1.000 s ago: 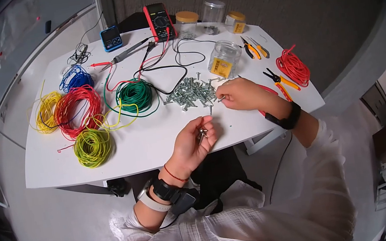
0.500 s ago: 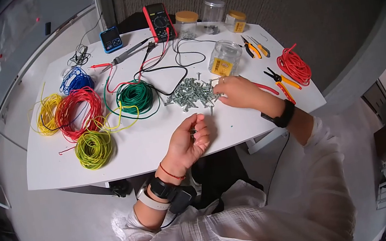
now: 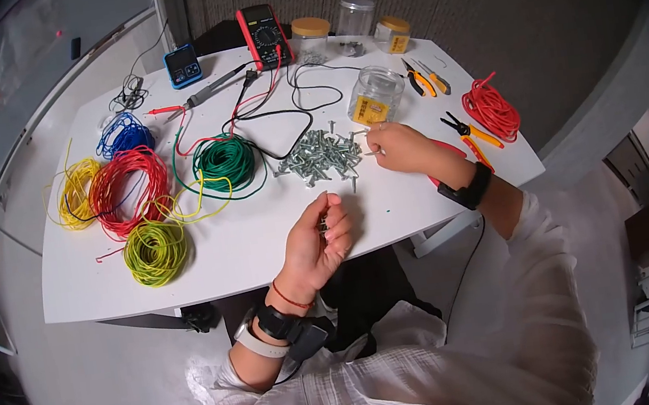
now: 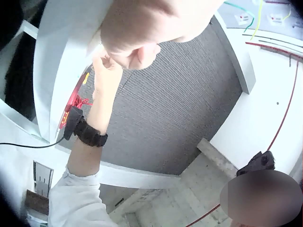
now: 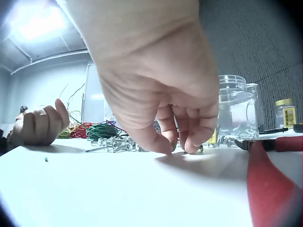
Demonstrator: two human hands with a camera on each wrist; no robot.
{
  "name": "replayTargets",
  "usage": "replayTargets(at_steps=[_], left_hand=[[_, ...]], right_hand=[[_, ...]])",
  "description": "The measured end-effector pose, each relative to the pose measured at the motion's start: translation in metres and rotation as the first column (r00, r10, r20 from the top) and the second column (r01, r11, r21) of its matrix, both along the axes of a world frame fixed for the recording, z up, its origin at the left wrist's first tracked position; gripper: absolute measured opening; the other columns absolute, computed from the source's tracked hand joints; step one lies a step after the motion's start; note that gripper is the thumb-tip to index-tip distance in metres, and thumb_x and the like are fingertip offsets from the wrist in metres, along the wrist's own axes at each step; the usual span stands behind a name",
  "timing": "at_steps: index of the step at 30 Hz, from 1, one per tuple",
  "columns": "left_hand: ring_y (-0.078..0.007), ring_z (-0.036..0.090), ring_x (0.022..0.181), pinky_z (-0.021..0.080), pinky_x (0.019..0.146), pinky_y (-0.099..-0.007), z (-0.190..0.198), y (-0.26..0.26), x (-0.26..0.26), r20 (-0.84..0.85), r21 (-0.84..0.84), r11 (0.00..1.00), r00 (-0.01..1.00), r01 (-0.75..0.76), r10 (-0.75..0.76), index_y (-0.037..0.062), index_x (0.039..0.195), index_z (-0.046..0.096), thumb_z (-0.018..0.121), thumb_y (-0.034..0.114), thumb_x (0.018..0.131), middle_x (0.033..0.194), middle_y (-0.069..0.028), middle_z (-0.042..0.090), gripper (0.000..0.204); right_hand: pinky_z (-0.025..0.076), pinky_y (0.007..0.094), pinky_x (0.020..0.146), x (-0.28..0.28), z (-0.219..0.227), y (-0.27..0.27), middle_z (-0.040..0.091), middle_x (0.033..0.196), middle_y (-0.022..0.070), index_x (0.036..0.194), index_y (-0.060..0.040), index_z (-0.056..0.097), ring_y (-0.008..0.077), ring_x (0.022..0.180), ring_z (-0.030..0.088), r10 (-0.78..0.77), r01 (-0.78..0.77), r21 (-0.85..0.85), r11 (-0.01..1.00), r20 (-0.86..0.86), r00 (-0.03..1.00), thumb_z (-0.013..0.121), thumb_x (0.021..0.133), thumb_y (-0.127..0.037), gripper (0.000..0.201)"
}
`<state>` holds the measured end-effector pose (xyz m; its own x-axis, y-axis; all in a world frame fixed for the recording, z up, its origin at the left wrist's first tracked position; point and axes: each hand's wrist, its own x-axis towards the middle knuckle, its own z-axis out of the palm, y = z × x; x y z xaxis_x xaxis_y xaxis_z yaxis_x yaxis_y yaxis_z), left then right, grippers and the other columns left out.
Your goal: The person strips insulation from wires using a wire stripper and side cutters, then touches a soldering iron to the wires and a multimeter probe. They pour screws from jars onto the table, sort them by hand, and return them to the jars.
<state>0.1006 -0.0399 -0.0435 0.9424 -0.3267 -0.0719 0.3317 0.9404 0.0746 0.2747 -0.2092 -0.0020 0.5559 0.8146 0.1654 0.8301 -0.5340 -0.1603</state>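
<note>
My left hand (image 3: pixel 315 245) is palm up above the table's front edge. Its fingers curl round several screws, only a glint of metal showing between them. At the right end of a loose pile of silvery screws (image 3: pixel 317 157), my right hand (image 3: pixel 402 149) reaches down with thumb and fingers to the tabletop. Small metal bits of a screw (image 5: pixel 200 149) show at its fingertips in the right wrist view. Just behind that hand, a clear open jar (image 3: pixel 387 84) with a yellow label leans on the table. The left wrist view shows mostly the backs of curled fingers (image 4: pixel 147 54).
Wire coils in red (image 3: pixel 126 192), green (image 3: pixel 222 160), blue and yellow lie left of the pile. A multimeter (image 3: pixel 265 38), soldering iron (image 3: pixel 211 88) and lidded jars (image 3: pixel 312 36) stand behind. Wire strippers (image 3: pixel 473 134), pliers (image 3: pixel 421 79) and a red cord (image 3: pixel 491 111) lie right.
My left hand has turned and its fingers have curled further over the screws, drawing slightly back left. My right hand went into the pile's edge, then shifted slightly right.
</note>
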Motion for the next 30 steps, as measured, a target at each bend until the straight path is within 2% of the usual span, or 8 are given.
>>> replayTargets(at_steps=[6,11,17,18,21,23,25,30], left_hand=[[-0.0079,0.033,0.052,0.027,0.039,-0.0183,-0.002,0.001,-0.003,0.025,0.000,1.000,1.000,-0.003,0.003,0.0044,0.087,0.051,0.041,0.019,0.092,0.064,0.0010,0.035,0.018],[-0.0078,0.033,0.053,0.027,0.039,-0.0183,-0.004,-0.001,-0.002,0.055,0.008,1.000,0.999,-0.005,0.004,0.0042,0.087,0.051,0.041,0.019,0.092,0.065,0.0009,0.036,0.019],[-0.0084,0.035,0.054,0.028,0.041,-0.0188,-0.007,0.002,-0.001,0.101,0.033,0.999,0.995,0.000,-0.004,0.0030,0.089,0.051,0.042,0.019,0.092,0.066,0.0002,0.039,0.019],[-0.0106,0.041,0.058,0.036,0.047,-0.0206,-0.007,0.002,0.000,0.069,0.068,0.998,0.997,0.014,-0.019,0.0020,0.091,0.052,0.041,0.018,0.091,0.071,-0.0020,0.045,0.020],[-0.0169,0.052,0.071,0.047,0.064,-0.0269,0.004,-0.002,0.002,-0.041,0.158,0.987,0.999,0.013,-0.006,-0.0006,0.096,0.052,0.039,0.017,0.091,0.083,-0.0080,0.053,0.022],[-0.0210,0.057,0.079,0.050,0.076,-0.0314,0.013,-0.006,0.002,-0.125,0.213,0.977,0.992,0.011,0.016,-0.0023,0.099,0.051,0.039,0.017,0.091,0.090,-0.0117,0.056,0.024],[-0.0267,0.057,0.092,0.047,0.089,-0.0385,0.017,-0.010,0.003,-0.136,0.143,0.989,0.990,0.048,-0.028,-0.0066,0.098,0.049,0.036,0.015,0.092,0.095,-0.0161,0.056,0.027],[-0.0225,0.056,0.083,0.049,0.079,-0.0326,0.014,-0.009,0.006,-0.176,0.108,0.994,0.984,-0.017,0.036,-0.0044,0.097,0.050,0.038,0.014,0.091,0.090,-0.0133,0.054,0.023]], right_hand=[[0.044,0.0388,0.068,-0.003,0.008,-0.001,0.057,0.077,0.0141,0.074,-0.0026,0.054,0.0316,0.078,0.055,-0.122,0.122,0.003,0.993,0.011,0.993,0.054,0.066,0.000,0.008],[0.044,0.0395,0.065,0.007,0.015,-0.011,0.055,0.071,0.0132,0.073,-0.0021,0.052,0.0314,0.073,0.055,0.095,-0.090,-0.049,0.995,0.101,0.990,0.056,0.066,-0.001,0.008],[0.046,0.0360,0.063,0.014,0.007,-0.004,0.058,0.076,0.0137,0.072,-0.0032,0.055,0.0302,0.072,0.057,0.114,-0.071,-0.214,0.974,0.195,0.974,0.051,0.068,0.000,0.006],[0.046,0.0360,0.063,0.009,0.012,-0.001,0.058,0.076,0.0137,0.072,-0.0032,0.055,0.0302,0.072,0.057,0.117,-0.075,-0.210,0.975,0.196,0.974,0.051,0.068,0.000,0.006],[0.046,0.0329,0.059,-0.017,0.039,0.011,0.058,0.072,0.0119,0.072,-0.0028,0.054,0.0294,0.064,0.056,-0.043,0.043,0.001,0.999,-0.112,0.993,0.056,0.067,-0.003,0.005],[0.043,0.0268,0.054,-0.039,0.047,0.016,0.055,0.067,0.0087,0.078,-0.0034,0.055,0.0195,0.057,0.053,0.140,0.010,0.322,0.947,-0.440,0.887,0.064,0.067,-0.006,0.014],[0.043,0.0256,0.055,-0.070,0.061,0.028,0.055,0.067,0.0065,0.080,-0.0042,0.056,0.0160,0.058,0.053,0.175,-0.083,0.234,0.969,-0.405,0.897,0.064,0.068,-0.007,0.015],[0.043,0.0226,0.056,-0.088,0.060,0.035,0.057,0.068,0.0026,0.083,-0.0039,0.059,0.0086,0.060,0.052,0.337,-0.306,0.194,0.932,-0.151,0.929,0.063,0.072,-0.006,0.012]])
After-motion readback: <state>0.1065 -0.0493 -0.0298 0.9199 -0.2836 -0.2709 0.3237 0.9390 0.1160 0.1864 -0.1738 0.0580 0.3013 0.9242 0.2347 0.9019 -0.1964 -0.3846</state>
